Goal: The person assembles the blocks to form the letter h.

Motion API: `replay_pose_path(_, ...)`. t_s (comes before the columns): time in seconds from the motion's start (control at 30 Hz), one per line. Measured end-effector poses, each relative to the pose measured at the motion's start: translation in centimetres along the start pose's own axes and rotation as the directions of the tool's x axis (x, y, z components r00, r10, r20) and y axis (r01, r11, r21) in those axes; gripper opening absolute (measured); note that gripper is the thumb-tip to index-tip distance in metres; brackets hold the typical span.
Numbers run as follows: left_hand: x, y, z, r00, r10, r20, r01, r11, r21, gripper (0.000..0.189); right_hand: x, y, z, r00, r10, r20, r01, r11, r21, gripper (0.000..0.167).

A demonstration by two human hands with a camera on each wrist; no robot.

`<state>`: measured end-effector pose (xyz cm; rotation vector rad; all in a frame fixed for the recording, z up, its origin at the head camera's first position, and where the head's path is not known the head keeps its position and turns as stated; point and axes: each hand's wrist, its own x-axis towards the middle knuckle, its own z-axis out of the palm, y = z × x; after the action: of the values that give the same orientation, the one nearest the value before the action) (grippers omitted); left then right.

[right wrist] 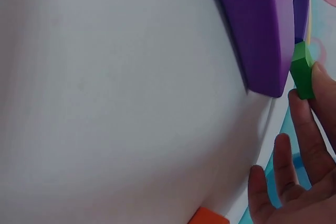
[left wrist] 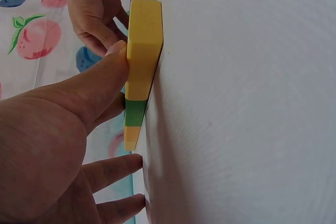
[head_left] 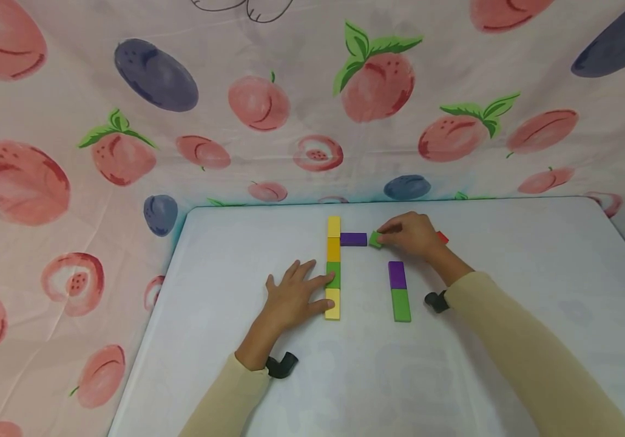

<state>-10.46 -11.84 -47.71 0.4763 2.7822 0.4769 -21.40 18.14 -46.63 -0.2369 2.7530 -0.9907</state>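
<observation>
In the head view, a column of blocks stands left of centre: a yellow block (head_left: 334, 226) at the far end, an orange-yellow block (head_left: 334, 249), a green block (head_left: 334, 268) and a pale yellow block (head_left: 331, 312) nearest. My left hand (head_left: 289, 302) lies spread beside it, thumb touching the pale yellow block and index finger on the green one. A purple block (head_left: 353, 240) extends rightward from the column. At its right end, my right hand (head_left: 413, 237) pinches a small green block (right wrist: 302, 74) between thumb and index finger, slightly tilted.
A second purple block (head_left: 397, 275) and a longer green block (head_left: 401, 305) form a line right of the column. Partly hidden behind the right hand lies a red block (head_left: 442, 237). Fruit-patterned cloth (head_left: 301, 60) rises behind the white table (head_left: 225, 243).
</observation>
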Motion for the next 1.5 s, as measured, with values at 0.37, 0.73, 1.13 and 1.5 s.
replay_pose_path(0.37, 0.03, 0.08, 0.03, 1.0, -0.005, -0.005, 0.005, 1.0, 0.0, 0.06, 0.39, -0.08, 0.41, 1.0, 0.024, 0.009, -0.024, 0.999, -0.048, 0.026)
replay_pose_path(0.73, 0.01, 0.11, -0.08, 1.0, -0.006, 0.002, 0.006, 1.0, 0.002, 0.061, 0.51, -0.01, 0.47, 0.999, 0.016, 0.043, -0.013, 0.998, -0.054, 0.027)
replay_pose_path(1.13, 0.11, 0.14, -0.06, 1.0, -0.01, 0.012, 0.01, 1.0, -0.003, 0.062, 0.5, -0.08, 0.31, 0.998, 0.012, 0.058, -0.008, 0.998, -0.065, 0.032)
replay_pose_path(1.5, 0.04, 0.17, -0.18, 1.0, -0.012, 0.013, 0.012, 1.0, -0.003, 0.061, 0.24, -0.11, -0.26, 0.997, 0.017, 0.077, -0.012, 0.998, -0.061, 0.031)
